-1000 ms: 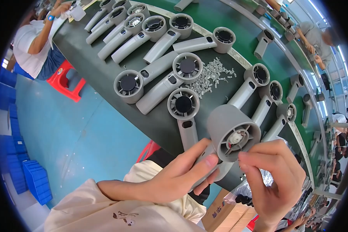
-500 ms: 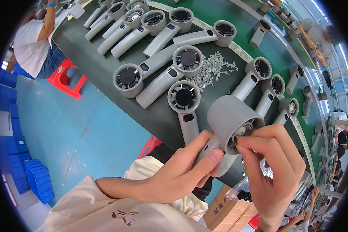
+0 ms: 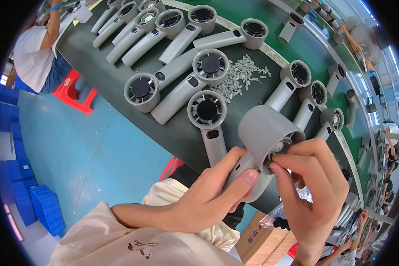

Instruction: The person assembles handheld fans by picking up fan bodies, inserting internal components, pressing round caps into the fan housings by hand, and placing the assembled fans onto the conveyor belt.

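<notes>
My left hand [image 3: 210, 193] is wrapped round the handle of a grey handheld fan [image 3: 265, 128], its thumb lying along the grip. The fan's round head is tilted so that its open end faces right, with white and grey inner parts showing. At that opening my right hand [image 3: 317, 188] pinches with thumb and forefinger just inside the rim. Whatever sits between those fingertips is too small and hidden to make out. Just beyond my left hand lies another grey fan [image 3: 215, 144] with a black hub.
Several more grey fans [image 3: 173, 104] lie across the dark table [image 3: 137, 119], around a heap of small grey pieces [image 3: 239, 77]. A green conveyor [image 3: 275, 44] runs behind. A cardboard box [image 3: 264, 246] stands below my hands. A red stool [image 3: 77, 91] and a seated person [image 3: 37, 57] are at left.
The view has shifted slightly, so the table's fans sit a little further left. The fan in my hands has turned slightly; both hands keep their hold and place.
</notes>
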Demonstrator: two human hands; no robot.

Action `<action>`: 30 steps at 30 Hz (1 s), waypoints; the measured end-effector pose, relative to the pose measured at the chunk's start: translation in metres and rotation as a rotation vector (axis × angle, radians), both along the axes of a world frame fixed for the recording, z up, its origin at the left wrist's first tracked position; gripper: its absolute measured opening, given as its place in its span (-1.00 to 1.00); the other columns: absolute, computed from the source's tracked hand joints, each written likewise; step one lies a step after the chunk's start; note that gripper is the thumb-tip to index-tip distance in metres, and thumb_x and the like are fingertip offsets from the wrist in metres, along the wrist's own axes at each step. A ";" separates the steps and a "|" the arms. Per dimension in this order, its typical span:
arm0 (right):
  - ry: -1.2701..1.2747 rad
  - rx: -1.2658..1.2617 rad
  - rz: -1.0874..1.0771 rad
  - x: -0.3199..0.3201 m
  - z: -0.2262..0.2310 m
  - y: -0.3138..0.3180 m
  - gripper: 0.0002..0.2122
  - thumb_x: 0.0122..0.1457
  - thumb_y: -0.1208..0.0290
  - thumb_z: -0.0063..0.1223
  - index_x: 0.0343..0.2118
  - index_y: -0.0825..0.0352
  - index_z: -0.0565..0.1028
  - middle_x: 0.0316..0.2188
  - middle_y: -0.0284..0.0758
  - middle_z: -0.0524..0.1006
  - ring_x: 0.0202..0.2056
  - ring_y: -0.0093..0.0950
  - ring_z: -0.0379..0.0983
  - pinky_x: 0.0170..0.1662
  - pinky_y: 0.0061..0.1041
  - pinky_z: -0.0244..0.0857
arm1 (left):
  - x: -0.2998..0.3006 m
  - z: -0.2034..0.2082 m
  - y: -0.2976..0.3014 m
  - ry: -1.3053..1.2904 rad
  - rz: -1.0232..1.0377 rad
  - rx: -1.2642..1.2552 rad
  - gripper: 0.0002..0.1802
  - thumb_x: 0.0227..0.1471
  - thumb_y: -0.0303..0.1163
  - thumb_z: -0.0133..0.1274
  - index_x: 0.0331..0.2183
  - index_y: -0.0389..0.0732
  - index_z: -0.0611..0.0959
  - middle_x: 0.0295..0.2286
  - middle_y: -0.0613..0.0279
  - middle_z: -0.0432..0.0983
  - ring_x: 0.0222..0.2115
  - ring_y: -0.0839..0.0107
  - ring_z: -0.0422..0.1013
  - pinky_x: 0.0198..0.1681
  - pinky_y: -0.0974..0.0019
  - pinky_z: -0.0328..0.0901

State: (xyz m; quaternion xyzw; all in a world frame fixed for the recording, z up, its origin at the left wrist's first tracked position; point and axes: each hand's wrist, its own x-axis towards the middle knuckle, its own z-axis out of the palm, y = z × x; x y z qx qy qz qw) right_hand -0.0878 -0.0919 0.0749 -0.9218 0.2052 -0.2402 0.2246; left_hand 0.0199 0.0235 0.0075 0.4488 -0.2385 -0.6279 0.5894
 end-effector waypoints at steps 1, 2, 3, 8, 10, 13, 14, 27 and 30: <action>0.013 -0.023 -0.005 -0.001 0.000 0.001 -0.83 -0.20 0.76 0.17 -0.50 0.42 0.46 -0.53 -0.32 0.42 -0.59 -0.57 0.30 -0.58 -0.66 0.12 | -0.002 -0.001 -0.001 -0.003 -0.014 -0.003 -0.63 0.24 -0.31 -0.29 0.00 -0.31 0.24 -0.36 0.23 0.34 -0.52 0.59 0.23 -0.52 0.53 0.16; 0.011 -0.025 -0.021 -0.002 0.001 0.001 -0.83 -0.20 0.76 0.17 -0.50 0.42 0.46 -0.53 -0.32 0.42 -0.59 -0.57 0.30 -0.58 -0.66 0.12 | -0.005 -0.003 -0.001 0.009 0.032 -0.009 -0.66 0.23 -0.30 -0.24 -0.04 -0.30 0.26 -0.47 0.28 0.34 -0.58 0.62 0.22 -0.56 0.52 0.15; 0.021 -0.030 0.009 -0.003 0.000 0.000 -0.82 -0.21 0.76 0.17 -0.50 0.42 0.46 -0.53 -0.31 0.42 -0.58 -0.53 0.32 -0.57 -0.64 0.16 | -0.007 -0.004 -0.001 0.022 0.076 -0.015 -0.68 0.22 -0.28 -0.19 -0.08 -0.29 0.29 -0.57 0.33 0.35 -0.64 0.65 0.21 -0.59 0.51 0.14; 0.067 -0.005 0.042 -0.023 -0.007 -0.009 -0.78 -0.25 0.65 0.15 -0.46 0.37 0.42 -0.52 -0.29 0.39 -0.54 -0.37 0.40 -0.55 -0.50 0.25 | -0.023 -0.008 -0.002 -0.186 0.060 -0.034 -0.73 0.21 -0.38 -0.20 -0.10 -0.34 0.29 -0.54 0.31 0.35 -0.61 0.64 0.21 -0.58 0.54 0.14; 0.149 -0.024 -0.002 -0.023 0.008 -0.003 -0.77 -0.22 0.59 0.15 -0.43 0.35 0.41 -0.50 -0.31 0.37 -0.51 -0.37 0.40 -0.54 -0.47 0.26 | -0.025 -0.010 0.006 -0.190 0.144 0.038 -0.73 0.23 -0.38 -0.27 -0.09 -0.32 0.29 -0.50 0.26 0.36 -0.60 0.61 0.23 -0.56 0.53 0.17; 0.216 -0.011 0.011 -0.047 0.007 -0.007 -0.74 -0.17 0.49 0.14 -0.36 0.31 0.39 -0.46 -0.34 0.34 -0.45 -0.40 0.40 -0.53 -0.45 0.28 | -0.034 -0.013 0.001 -0.172 0.072 -0.012 -0.67 0.25 -0.28 -0.31 -0.07 -0.31 0.28 -0.46 0.18 0.36 -0.61 0.56 0.26 -0.55 0.48 0.20; 0.199 -0.010 0.036 -0.052 0.004 -0.010 -0.72 -0.15 0.45 0.15 -0.32 0.29 0.38 -0.44 -0.35 0.34 -0.43 -0.42 0.40 -0.52 -0.45 0.30 | -0.034 -0.010 -0.003 -0.169 0.043 -0.022 -0.67 0.25 -0.28 -0.31 -0.07 -0.31 0.28 -0.46 0.18 0.36 -0.61 0.56 0.26 -0.55 0.48 0.20; 0.295 -0.088 -0.946 -0.272 -0.086 -0.040 -0.87 0.02 0.54 0.11 -0.37 0.45 0.49 -0.42 -0.23 0.45 -0.44 -0.38 0.42 -0.37 -0.52 0.29 | -0.030 -0.007 -0.025 0.023 -0.181 0.030 -0.61 0.24 -0.15 -0.31 -0.13 -0.30 0.29 -0.46 0.09 0.35 -0.64 0.47 0.31 -0.54 0.42 0.28; 0.285 -0.048 -0.969 -0.258 -0.097 -0.035 -0.84 0.01 0.54 0.11 -0.31 0.44 0.50 -0.38 -0.21 0.44 -0.38 -0.29 0.42 -0.32 -0.47 0.31 | -0.033 -0.011 -0.028 0.022 -0.191 0.078 -0.64 0.24 -0.19 -0.30 -0.11 -0.30 0.29 -0.47 0.11 0.35 -0.62 0.50 0.31 -0.52 0.45 0.26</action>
